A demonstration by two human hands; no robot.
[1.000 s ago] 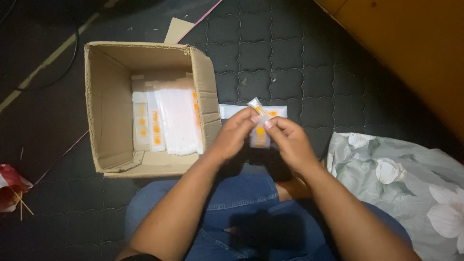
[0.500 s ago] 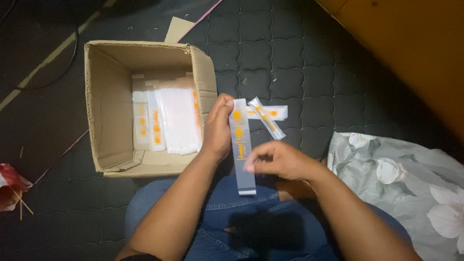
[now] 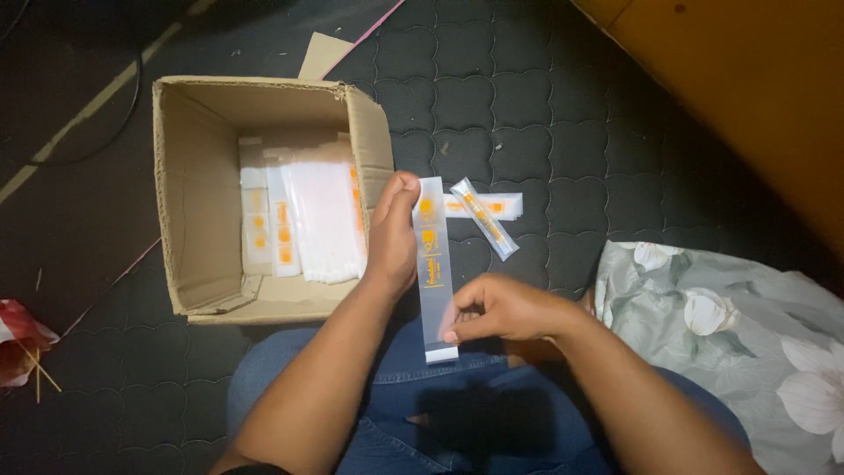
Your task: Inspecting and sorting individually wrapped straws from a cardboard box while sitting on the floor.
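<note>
Item in hand: one long, narrow clear sleeve (image 3: 434,264) with orange print, held lengthwise over your lap, just right of the cardboard box (image 3: 189,211). Your left hand (image 3: 393,239) is closed round its upper end, thumb on the near face and fingers curled behind. Your right hand (image 3: 503,308) is nearly closed, fingertips pinching the lower end just above the white bottom strip. The sleeve looks flat; whether anything is in it cannot be told. Stock in the box: a stack of like sleeves (image 3: 303,224) lying flat against the far and right walls, a good many by the look of it. Set out on the dark quilted mat (image 3: 545,105): a loose sleeve (image 3: 492,207) and a rolled packet (image 3: 483,218) lying across it, near the top of the held one. Judged progress: early, with one or two pieces outside the box and the bulk inside. Adjacent: flowered cloth (image 3: 730,325) at your right knee.
</note>
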